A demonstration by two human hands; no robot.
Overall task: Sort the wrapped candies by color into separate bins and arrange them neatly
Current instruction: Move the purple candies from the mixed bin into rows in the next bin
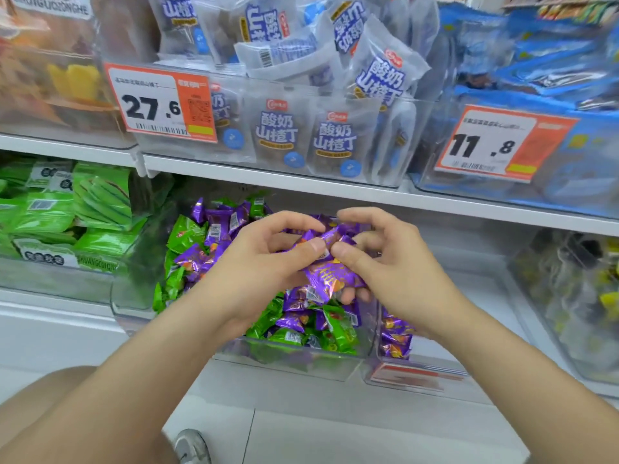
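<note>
A clear plastic bin (pixel 291 361) on the lower shelf holds a mixed heap of purple wrapped candies (pixel 217 229) and green wrapped candies (pixel 335 329). Above the heap, my left hand (pixel 268 262) and my right hand (pixel 392 259) together grip a bunch of purple candies (pixel 330 276), thumbs pressed on top. Just to the right stands a second clear bin (pixel 412 370) containing only purple candies (pixel 397 339), partly hidden by my right wrist.
Green snack packs (pixel 67 209) fill the bin at the left. A bin of yellowish sweets (pixel 576 296) stands at the right. On the upper shelf (pixel 301 182) are bins of white and blue packets with price tags. Below lie white floor tiles and my shoe (pixel 192 447).
</note>
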